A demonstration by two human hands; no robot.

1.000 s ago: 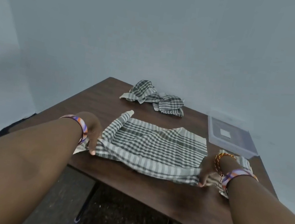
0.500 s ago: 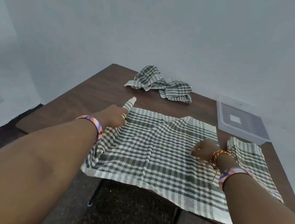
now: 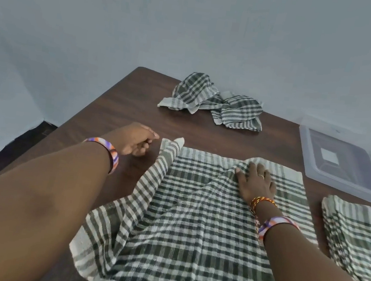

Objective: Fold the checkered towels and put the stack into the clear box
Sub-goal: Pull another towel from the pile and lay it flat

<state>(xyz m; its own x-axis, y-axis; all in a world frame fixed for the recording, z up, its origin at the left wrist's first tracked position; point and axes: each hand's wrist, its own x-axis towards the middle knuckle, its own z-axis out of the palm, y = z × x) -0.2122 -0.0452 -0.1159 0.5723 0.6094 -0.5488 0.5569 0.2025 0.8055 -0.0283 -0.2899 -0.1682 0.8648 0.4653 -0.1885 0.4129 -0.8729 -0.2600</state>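
- A checkered towel [image 3: 193, 223] lies spread across the near half of the brown table [image 3: 113, 112]; its near edge runs out of the bottom of the view, and its left side is rucked into a raised fold.
- The right hand [image 3: 255, 180] lies flat on the towel's far part, fingers straight and spread, pressing a wrinkle; the forearm hides the cloth beneath it.
- The left hand [image 3: 136, 140] hangs just beside the towel's far-left corner, fingers loosely curled, holding nothing.
- A folded stack [image 3: 352, 235] sits right of the towel, its edge cut off by the frame.
- 2 crumpled towels [image 3: 214, 103] lie at the far edge.
- The clear box [image 3: 341, 159] stands at the far right, beyond the stack; its contents are hard to make out.
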